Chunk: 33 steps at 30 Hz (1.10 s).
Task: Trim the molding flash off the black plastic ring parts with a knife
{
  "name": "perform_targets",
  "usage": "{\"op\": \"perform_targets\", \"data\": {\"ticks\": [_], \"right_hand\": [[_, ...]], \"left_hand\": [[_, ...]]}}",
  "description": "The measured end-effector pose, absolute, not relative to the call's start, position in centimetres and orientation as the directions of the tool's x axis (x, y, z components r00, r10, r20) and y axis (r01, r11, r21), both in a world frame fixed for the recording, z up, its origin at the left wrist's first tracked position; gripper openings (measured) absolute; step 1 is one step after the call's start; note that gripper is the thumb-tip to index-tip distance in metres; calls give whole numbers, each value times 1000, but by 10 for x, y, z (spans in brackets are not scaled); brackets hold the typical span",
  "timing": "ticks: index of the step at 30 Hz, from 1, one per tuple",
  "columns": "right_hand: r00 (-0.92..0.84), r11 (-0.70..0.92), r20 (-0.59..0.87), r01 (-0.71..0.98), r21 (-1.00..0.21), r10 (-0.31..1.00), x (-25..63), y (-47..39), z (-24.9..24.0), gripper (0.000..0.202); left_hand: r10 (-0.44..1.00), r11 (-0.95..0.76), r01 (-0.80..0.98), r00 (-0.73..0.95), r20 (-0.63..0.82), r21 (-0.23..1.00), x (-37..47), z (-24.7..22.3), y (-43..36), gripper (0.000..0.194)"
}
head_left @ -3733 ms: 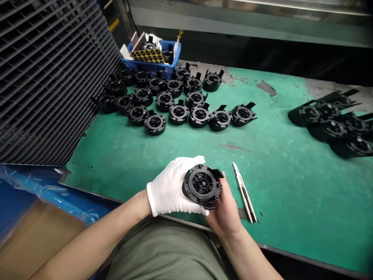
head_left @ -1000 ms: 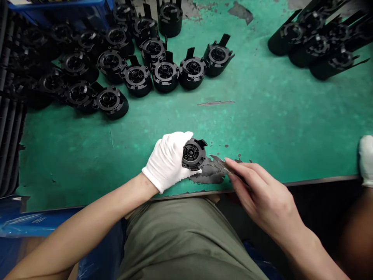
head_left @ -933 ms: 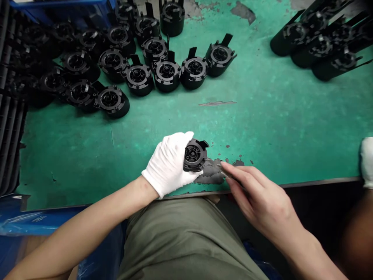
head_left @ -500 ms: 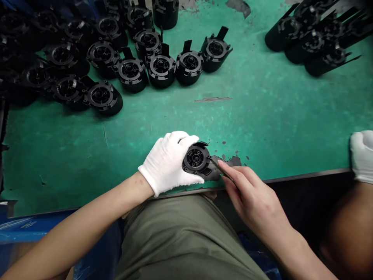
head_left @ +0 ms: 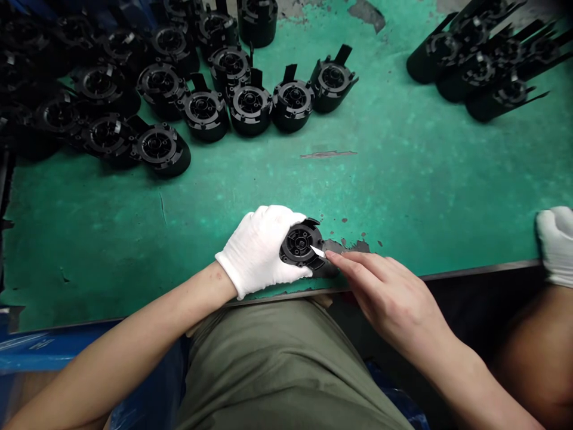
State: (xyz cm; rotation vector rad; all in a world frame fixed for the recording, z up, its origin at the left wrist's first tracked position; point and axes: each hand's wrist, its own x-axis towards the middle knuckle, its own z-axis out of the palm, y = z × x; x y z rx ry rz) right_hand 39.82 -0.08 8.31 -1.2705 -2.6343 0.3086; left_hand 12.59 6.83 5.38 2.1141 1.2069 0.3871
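Observation:
My left hand (head_left: 264, 254), in a white glove, wraps around a round black plastic housing (head_left: 299, 243) close to the table's front edge. The face of the housing, with rings and ribs, points up toward me. Bare and closed, my right hand (head_left: 380, 283) pinches a small knife (head_left: 317, 251) between thumb and fingers. Its bright, pointed blade lies over the right part of the housing's face; whether the tip touches cannot be made out. The knife's handle is hidden in the hand.
Many similar black housings (head_left: 203, 110) stand grouped at the back left, some with upright tabs. Another cluster of black housings (head_left: 490, 95) is at the back right. The green table (head_left: 233, 179) has worn patches. Another person's gloved hand (head_left: 556, 242) rests at the right edge.
The knife has turned so its flat, bright side shows, and its tip has shifted slightly left and down over the housing's face. My left hand keeps its hold on the housing.

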Motion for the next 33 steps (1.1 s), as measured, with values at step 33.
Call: {"op": "perform_targets", "data": {"ticks": [33], "right_hand": [[-632, 625, 27, 758, -187, 775, 397, 4, 89, 48]], "left_hand": [[854, -341, 678, 513, -88, 651, 128, 54, 67, 55]]}}
